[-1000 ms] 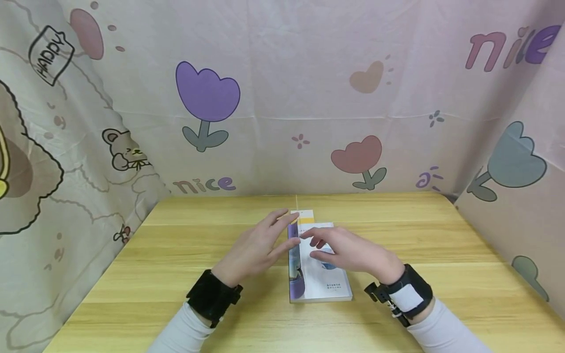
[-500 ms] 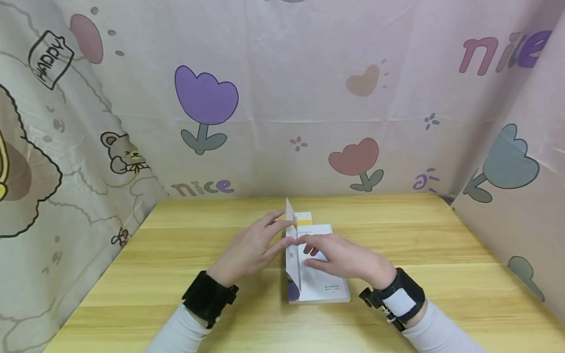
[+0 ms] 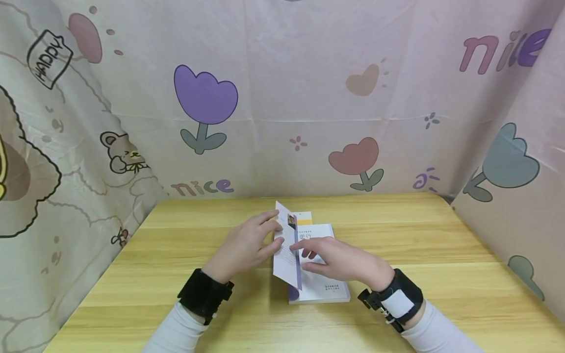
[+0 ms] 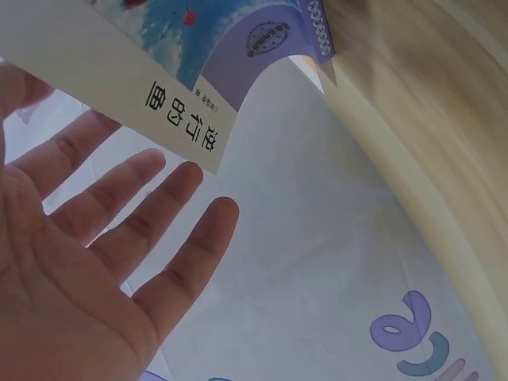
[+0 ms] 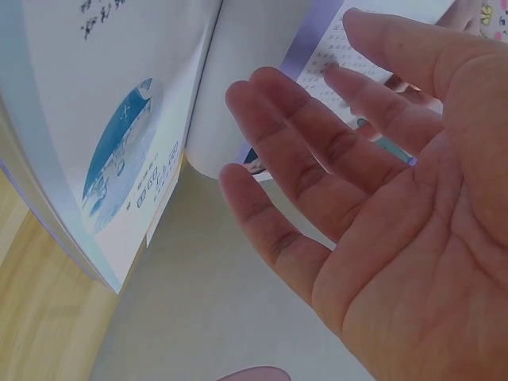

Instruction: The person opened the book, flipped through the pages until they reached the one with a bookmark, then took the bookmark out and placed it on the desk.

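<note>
A paperback book (image 3: 324,289) lies on the wooden table, its front cover (image 3: 286,267) lifted and leaning left. The cover's inner side shows printed text, a small picture and a purple strip. My left hand (image 3: 247,245) is at the cover's outer side, fingers spread along its left edge; in the left wrist view the cover's illustrated outside (image 4: 171,48) hangs over the fingertips. Over the white title page, my right hand (image 3: 348,257) reaches its index finger to the purple strip. The right wrist view shows its other fingers loosely bent, with nothing held.
A white and yellow slip (image 3: 304,218) sticks out past the book's far edge. Patterned cloth (image 3: 273,98) hangs behind the wooden table (image 3: 397,220) and along both sides. Each wrist wears a black band, and the sleeves are white.
The front cover has risen and swung over to the left, uncovering its printed inner side and more of the title page. My left hand has shifted slightly left with it.
</note>
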The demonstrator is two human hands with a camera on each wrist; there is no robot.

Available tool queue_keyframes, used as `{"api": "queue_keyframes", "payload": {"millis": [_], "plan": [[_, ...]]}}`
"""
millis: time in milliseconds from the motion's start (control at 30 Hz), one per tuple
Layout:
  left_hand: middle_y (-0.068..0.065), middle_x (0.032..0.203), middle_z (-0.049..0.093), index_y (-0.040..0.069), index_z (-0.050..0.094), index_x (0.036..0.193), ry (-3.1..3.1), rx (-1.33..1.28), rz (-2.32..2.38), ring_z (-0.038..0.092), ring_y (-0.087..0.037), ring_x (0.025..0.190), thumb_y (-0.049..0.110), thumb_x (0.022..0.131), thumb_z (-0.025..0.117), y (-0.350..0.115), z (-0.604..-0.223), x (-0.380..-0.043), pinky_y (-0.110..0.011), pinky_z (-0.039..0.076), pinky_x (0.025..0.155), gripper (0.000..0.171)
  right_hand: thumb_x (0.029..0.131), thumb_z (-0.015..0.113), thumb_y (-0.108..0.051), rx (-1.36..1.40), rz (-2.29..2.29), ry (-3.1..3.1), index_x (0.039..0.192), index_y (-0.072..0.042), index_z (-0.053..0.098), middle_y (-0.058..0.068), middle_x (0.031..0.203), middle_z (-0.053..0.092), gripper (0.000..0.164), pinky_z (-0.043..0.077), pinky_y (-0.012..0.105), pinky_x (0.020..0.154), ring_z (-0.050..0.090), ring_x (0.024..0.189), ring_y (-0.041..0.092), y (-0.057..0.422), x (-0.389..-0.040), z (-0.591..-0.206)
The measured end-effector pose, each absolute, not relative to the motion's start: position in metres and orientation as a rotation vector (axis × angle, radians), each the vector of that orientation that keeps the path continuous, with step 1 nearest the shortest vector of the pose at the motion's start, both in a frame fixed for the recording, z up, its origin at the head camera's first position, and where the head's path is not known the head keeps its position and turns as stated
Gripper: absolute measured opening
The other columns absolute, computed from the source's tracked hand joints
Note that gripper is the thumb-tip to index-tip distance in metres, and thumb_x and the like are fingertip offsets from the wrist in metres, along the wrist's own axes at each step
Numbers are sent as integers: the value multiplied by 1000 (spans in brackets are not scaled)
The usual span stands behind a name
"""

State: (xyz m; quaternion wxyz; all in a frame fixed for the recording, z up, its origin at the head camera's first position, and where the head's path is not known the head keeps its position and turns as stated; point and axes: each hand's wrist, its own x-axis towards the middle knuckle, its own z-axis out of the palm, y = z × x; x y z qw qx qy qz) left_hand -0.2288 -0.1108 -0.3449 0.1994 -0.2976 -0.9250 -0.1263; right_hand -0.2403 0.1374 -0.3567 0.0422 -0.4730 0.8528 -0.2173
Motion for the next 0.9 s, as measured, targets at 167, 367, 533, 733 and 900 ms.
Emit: {"api": "queue_keyframes", "payload": {"millis": [167,367,533,733,900], "plan": [[-6,135,54,21,68,98,-2610,-806,-337,60,-21,108,31,82,63,-115,-345,-229,-30,51,77,20,95,61,-25,-1421,-648,2600,130,-11,59,-3,112,63,38,51,30,83,58,97,7,137,-239,-357],[-2,134,55,21,68,101,-2652,-791,-314,58,-20,111,28,78,65,-118,-347,-231,-30,50,81,24,96,60,-26,-1459,-610,2599,131,-12,60,-4,115,63,37,49,26,83,57,99,7,135,-238,-360],[1,134,56,22,68,110,-2708,-806,-300,50,-17,122,27,80,66,-119,-349,-232,-36,46,93,30,96,60,-26,-1474,-610,2585,130,-11,60,-3,117,63,37,47,24,84,57,101,9,133,-237,-362],[1,133,56,20,65,122,-2801,-868,-319,45,-19,127,21,85,65,-118,-353,-233,-38,39,100,38,95,62,-23,-1469,-626,2552,130,-10,59,-4,118,62,37,49,26,82,57,96,9,130,-235,-364],[2,131,57,19,64,123,-2839,-886,-344,47,-20,125,19,85,64,-116,-357,-233,-39,38,101,38,95,62,-22,-1465,-640,2537,130,-11,60,-4,118,62,37,50,28,83,57,98,9,129,-235,-365]]}}
